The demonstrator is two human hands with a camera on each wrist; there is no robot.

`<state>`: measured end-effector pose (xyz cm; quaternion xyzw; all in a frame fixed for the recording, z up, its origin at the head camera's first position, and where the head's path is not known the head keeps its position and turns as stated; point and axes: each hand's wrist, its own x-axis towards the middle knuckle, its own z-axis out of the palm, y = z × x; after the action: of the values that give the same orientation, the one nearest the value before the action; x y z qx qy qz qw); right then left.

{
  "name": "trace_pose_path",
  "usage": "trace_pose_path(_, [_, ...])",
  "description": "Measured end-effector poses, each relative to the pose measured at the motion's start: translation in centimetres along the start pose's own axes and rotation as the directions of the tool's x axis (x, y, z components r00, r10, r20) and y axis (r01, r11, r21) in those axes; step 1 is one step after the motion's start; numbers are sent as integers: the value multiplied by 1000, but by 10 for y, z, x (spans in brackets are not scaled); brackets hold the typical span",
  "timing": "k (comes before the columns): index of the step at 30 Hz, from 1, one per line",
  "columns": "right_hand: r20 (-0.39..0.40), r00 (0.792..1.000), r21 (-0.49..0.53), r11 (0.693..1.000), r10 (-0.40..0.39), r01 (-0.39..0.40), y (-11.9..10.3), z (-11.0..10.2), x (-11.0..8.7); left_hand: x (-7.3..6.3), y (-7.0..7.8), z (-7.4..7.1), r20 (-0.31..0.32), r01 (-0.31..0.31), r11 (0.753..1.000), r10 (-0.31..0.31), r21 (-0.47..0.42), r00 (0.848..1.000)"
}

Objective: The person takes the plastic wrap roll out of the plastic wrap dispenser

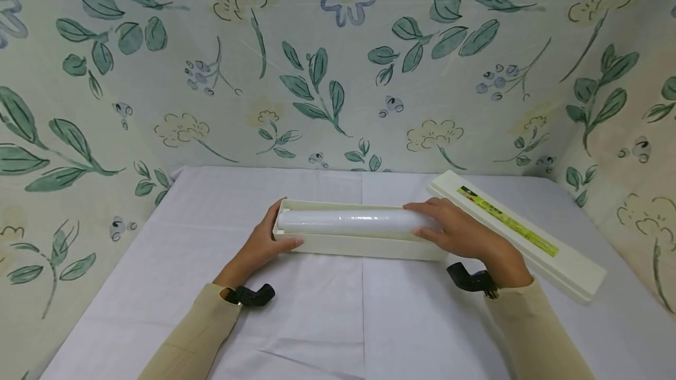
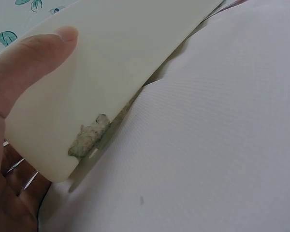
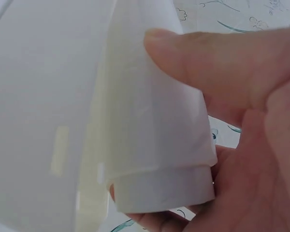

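— Hands first: what do you see?

— From my station, the left hand (image 1: pixel 264 245) grips the near left end of the cream dispenser box (image 1: pixel 359 244), thumb along its front wall and fingers curled round the end. The right hand (image 1: pixel 456 230) is wrapped round the right end of the cling-film roll (image 1: pixel 348 221), thumb on top, fingers beneath (the right wrist view shows the bare core end poking out past the film).

— Where does the roll sit?

— In the open box, lengthwise, mid-table on the white cloth (image 1: pixel 317 321). The box's lid (image 1: pixel 520 233) lies apart to the right, angled away.

— How will it handle?

— I judge the roll light but stiff, its film slick and easily creased; the ends, at the core, are the safest hold. The box looks like rigid, smooth plastic, so steadying it at an end suits.
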<state>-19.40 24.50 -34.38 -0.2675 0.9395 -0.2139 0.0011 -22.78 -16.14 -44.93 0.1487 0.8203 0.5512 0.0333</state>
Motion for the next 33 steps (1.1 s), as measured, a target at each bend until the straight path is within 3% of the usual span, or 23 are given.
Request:
trace_pose_path(10, [-7, 999, -2, 999, -38, 38, -6, -2, -3, -1, 3, 2, -2, 14, 1000, -14, 3, 1000])
trace_pose_path(17, [-15, 1000, -3, 1000, -4, 4, -10, -3, -4, -13, 40, -1, 9, 22, 1000, -23, 15, 1000])
trace_pose_path(33, [-62, 994, 24, 996, 88, -86, -17, -4, -1, -12, 42, -2, 17, 16, 1000, -17, 21, 1000])
